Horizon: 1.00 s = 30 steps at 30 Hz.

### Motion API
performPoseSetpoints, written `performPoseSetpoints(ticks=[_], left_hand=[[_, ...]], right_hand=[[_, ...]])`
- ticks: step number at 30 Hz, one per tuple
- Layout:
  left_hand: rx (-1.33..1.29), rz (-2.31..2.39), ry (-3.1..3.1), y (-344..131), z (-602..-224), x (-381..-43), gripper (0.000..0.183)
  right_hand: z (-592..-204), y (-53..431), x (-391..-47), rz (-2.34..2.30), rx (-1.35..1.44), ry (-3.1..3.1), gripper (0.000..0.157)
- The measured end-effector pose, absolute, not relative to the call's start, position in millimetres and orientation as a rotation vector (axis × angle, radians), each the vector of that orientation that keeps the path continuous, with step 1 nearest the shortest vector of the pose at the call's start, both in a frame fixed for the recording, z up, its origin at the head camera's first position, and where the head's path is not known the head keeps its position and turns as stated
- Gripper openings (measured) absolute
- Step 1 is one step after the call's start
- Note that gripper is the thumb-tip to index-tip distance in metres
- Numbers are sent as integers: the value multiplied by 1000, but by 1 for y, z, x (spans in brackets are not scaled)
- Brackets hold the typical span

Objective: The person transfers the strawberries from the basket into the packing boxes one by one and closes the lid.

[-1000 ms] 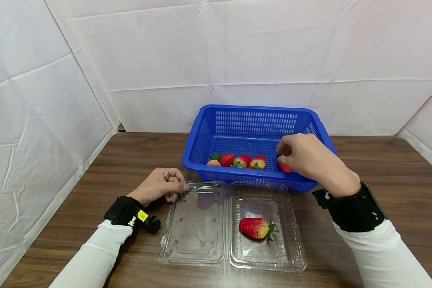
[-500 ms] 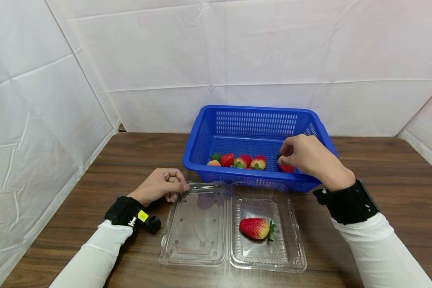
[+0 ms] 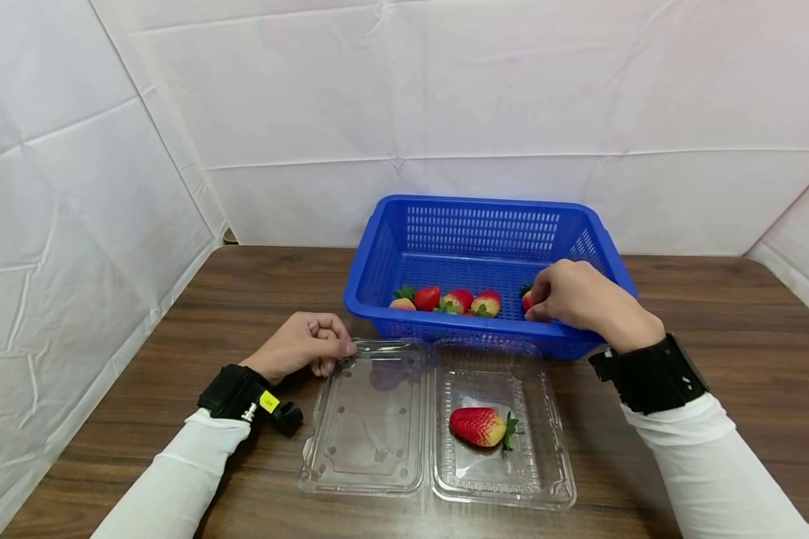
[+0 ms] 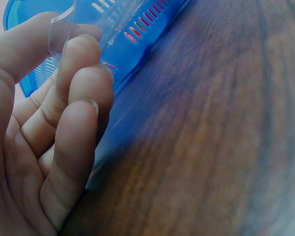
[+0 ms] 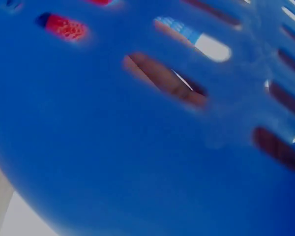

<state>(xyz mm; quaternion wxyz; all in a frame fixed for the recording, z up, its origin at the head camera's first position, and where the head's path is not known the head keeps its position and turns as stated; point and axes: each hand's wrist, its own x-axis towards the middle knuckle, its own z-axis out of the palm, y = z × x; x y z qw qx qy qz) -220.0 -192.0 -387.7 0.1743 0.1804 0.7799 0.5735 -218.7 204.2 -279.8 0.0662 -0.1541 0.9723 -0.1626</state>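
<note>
In the head view my left hand (image 3: 306, 344) pinches the far left corner of the lid of a clear plastic clamshell (image 3: 364, 427), which lies opened flat. The left wrist view shows the lid's edge (image 4: 61, 32) between thumb and forefinger, the other fingers curled. One large strawberry (image 3: 477, 427) lies on its side in the right half, leaves to the right. My right hand (image 3: 576, 299) reaches over the near rim of the blue basket (image 3: 479, 202), its curled fingers on a strawberry (image 3: 527, 298) that they mostly hide. Through basket slots the right wrist view shows part of a finger (image 5: 162, 78).
Several more strawberries (image 3: 455, 301) lie along the near side inside the basket. The basket stands right behind the clamshell on a brown wooden table (image 3: 276, 277). White cloth (image 3: 297, 90) encloses the back and sides.
My right hand has lowered a little and shifted slightly right, now covering more of the strawberry's right side. The left hand keeps its grip on the lid corner.
</note>
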Motion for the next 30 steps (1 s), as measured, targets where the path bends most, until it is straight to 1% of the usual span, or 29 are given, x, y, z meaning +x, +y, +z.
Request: performPoseSetpoints(ticks=[9, 19, 26, 30], left_hand=[[510, 1639, 2197, -193, -387, -219, 25], [511, 1636, 2193, -192, -388, -222, 25], [513, 1644, 2177, -192, -388, -224, 25], [513, 1644, 2176, -192, -388, -225, 25]], right_hand=[[-282, 208, -224, -466, -479, 2856, 15], [-284, 210, -226, -412, -496, 2821, 13], [-284, 208, -227, -428, -436, 2749, 19], [-285, 209, -228, -411, -457, 2714, 26]])
